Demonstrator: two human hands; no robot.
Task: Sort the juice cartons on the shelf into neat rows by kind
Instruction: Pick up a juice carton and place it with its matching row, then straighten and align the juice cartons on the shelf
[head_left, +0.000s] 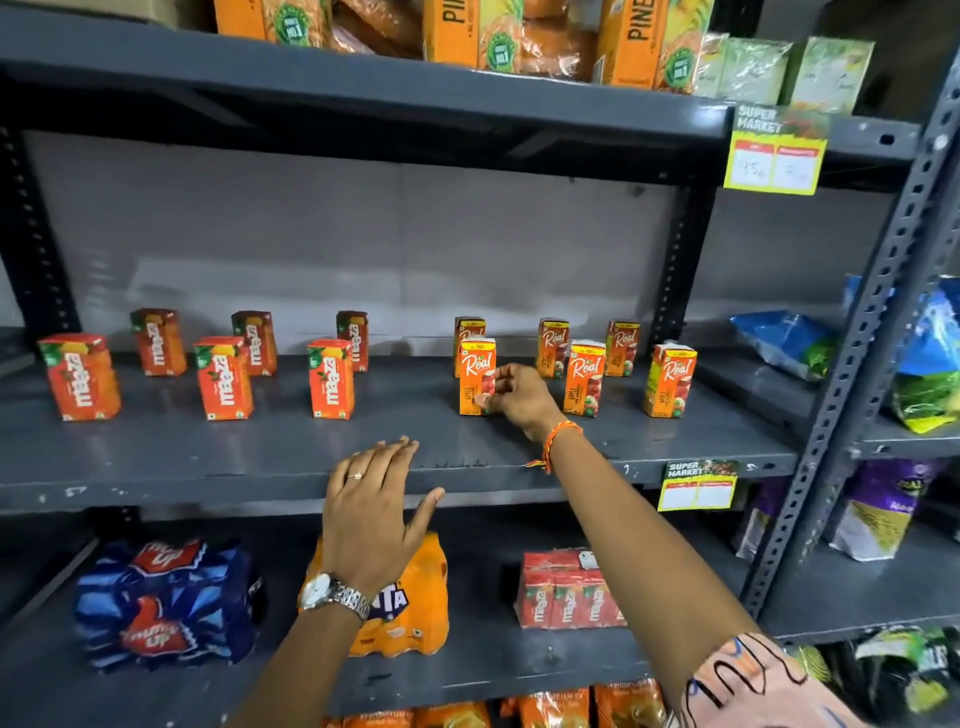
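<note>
On the grey middle shelf (218, 462) stand several red-orange Maaza cartons (224, 378) at the left in two staggered rows. At the right stand several orange Real apple cartons (584, 378), also in two rows. My right hand (522, 397) grips the front-left Real carton (474, 375) by its right side; the carton stands upright on the shelf. My left hand (375, 512) hovers flat with its fingers apart at the shelf's front edge, holding nothing.
The lower shelf holds a blue Thums Up pack (161, 603), an orange Fanta pack (410, 603) and a wrapped Maaza multipack (563, 592). Large pineapple cartons (631, 41) stand on the top shelf. Snack bags (789, 343) fill the neighbouring rack at right.
</note>
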